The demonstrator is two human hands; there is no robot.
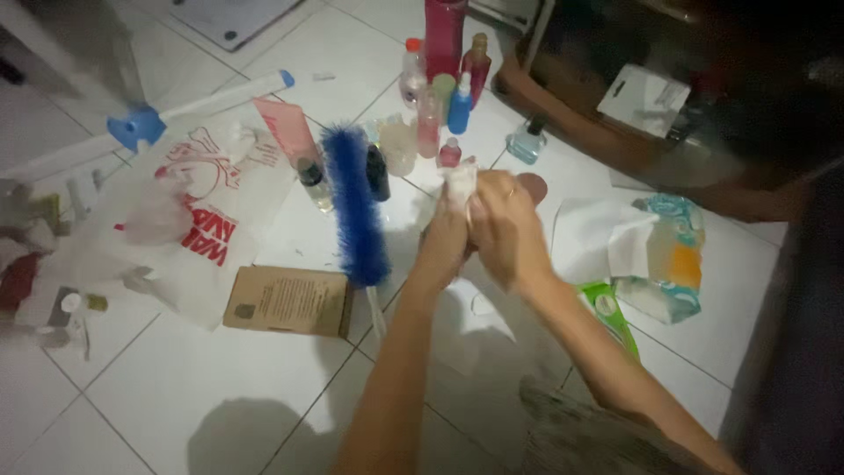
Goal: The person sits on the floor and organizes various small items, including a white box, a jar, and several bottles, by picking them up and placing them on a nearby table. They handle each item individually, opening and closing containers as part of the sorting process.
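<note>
Both my hands meet over the white tiled floor. My left hand [446,236] and my right hand [504,227] together grip a small white object wrapped in a white tissue [460,182]; what is inside is hidden. A ring shows on my right hand. A blue fluffy duster [354,207] with a white handle lies just left of my hands. A brown cardboard box [288,301] lies flat near my left forearm.
Several bottles [444,79] stand behind my hands, one tall and red. A white plastic bag [189,211] with red print lies left, a pink tube [288,129] beside it. A tissue pack [670,255] and green packet [608,310] lie right. A dark wooden furniture base [615,132] is far right.
</note>
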